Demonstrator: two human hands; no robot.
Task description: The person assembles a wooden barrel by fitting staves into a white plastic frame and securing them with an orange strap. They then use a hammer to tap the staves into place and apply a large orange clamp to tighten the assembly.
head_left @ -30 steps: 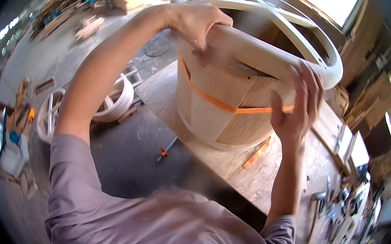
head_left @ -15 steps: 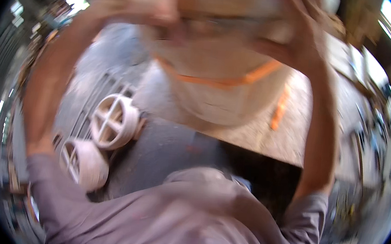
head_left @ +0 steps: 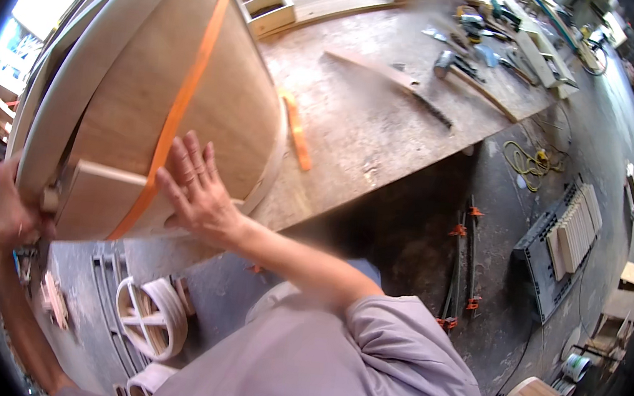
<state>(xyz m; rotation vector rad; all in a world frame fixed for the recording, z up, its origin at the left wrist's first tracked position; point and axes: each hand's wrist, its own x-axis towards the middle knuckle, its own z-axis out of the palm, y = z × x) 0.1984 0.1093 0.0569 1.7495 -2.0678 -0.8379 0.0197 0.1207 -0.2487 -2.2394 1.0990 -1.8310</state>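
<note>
A large curved plywood piece stands on the workbench at the left, with an orange strap drawn round it. Against its near side lies a flat wooden board, crossed by the strap. My right hand is open, fingers spread and palm laid against the curved piece beside the strap and board. At the far left my left hand curls round the lower edge of the curved piece, by a small round wooden end. Some of its fingertips are hidden.
On the workbench lie a hammer, a brush and several hand tools. Bar clamps stand below its edge at the right. Round wooden frames sit on the floor at lower left; a yellow cord lies at right.
My view has swung to the right, so the curved piece now sits at the left. Both hands, earlier raised at a blurred wooden part on top, are lower on its side; the right has opened flat.
</note>
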